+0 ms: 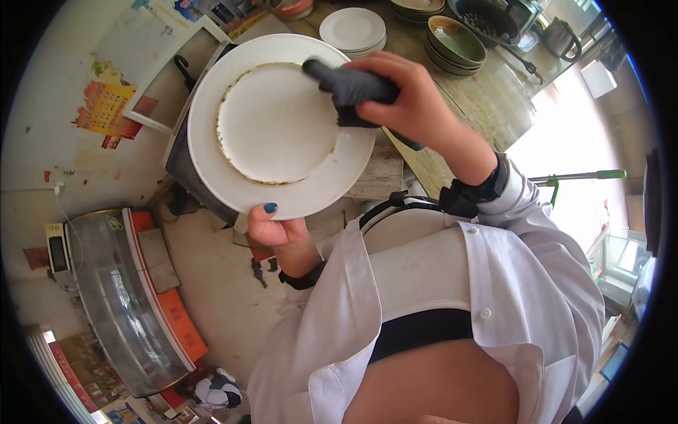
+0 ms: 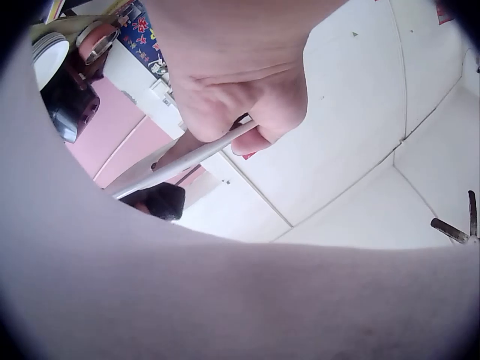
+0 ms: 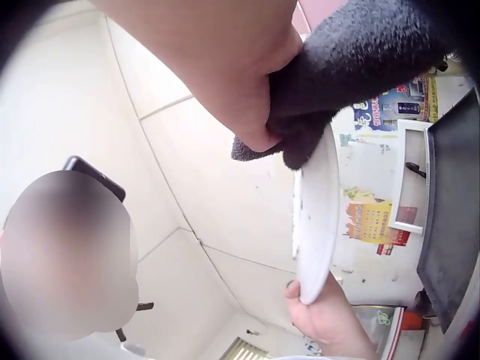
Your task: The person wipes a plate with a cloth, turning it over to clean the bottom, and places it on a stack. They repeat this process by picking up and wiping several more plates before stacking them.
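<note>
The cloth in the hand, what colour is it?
The cloth is dark grey, clearest in the right wrist view.

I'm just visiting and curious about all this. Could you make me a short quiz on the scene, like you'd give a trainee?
1. True or false: the left hand grips the big white plate by its rim.
2. What does the right hand hold?
A) a spoon
B) a dark cloth
C) a brush
3. Fill in the blank: small white plates are stacked on the wooden table, near a stack of ____.

Key: 1 true; 2 B; 3 bowls.
</note>
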